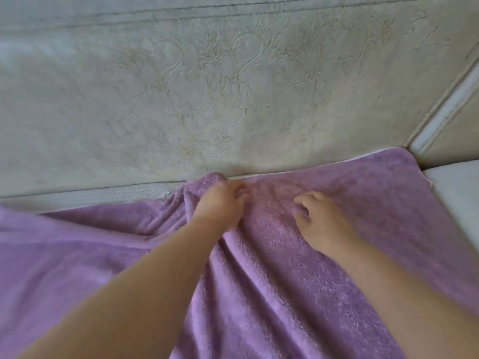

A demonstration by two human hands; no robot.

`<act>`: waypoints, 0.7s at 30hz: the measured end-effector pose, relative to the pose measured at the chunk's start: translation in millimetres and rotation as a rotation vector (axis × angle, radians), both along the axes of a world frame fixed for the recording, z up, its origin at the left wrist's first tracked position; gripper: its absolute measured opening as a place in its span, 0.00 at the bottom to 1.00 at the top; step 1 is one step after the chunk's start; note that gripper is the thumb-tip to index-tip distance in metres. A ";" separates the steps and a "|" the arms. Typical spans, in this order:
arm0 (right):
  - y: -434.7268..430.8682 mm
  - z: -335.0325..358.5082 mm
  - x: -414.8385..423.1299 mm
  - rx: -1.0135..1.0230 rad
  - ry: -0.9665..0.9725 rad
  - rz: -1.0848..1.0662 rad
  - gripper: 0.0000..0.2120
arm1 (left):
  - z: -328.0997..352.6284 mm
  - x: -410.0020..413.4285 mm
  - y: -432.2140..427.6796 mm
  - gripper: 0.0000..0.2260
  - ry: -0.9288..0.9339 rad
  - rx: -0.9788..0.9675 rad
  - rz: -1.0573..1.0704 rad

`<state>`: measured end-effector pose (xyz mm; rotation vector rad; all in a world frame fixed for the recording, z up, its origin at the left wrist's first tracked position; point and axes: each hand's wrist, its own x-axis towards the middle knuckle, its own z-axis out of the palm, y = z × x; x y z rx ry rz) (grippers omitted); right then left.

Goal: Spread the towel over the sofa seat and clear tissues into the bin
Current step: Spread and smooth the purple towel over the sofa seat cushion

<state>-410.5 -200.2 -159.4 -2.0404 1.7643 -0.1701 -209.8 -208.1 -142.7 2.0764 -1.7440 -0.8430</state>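
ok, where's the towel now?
Head view: the towel lies over the seat, filling bottom and right, its far edge against the backrest; the left hand grips a bunched fold there, the right hand rests on it nearby.

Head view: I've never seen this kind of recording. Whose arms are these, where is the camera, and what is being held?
No machine here: a person wears one camera on the head, looking down at their own bare arms. A fluffy purple towel lies rumpled over the pale sofa seat, below the embossed pale backrest. The left hand grips a bunched fold at the towel's far edge. The right hand rests on the towel with bent fingers; whether it pinches cloth is unclear. No tissues or bin show.
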 end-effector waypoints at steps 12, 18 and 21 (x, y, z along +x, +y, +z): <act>37.9 34.5 261.7 -0.074 -0.190 0.055 0.13 | -1.0 310.0 77.5 0.12 -0.579 0.265 0.131; 30.4 14.9 308.9 0.045 0.094 0.005 0.15 | -9.4 338.6 62.0 0.17 -0.731 0.322 -0.011; 17.0 0.4 324.5 0.118 0.185 0.020 0.18 | -22.3 347.4 58.7 0.16 -0.697 0.323 -0.039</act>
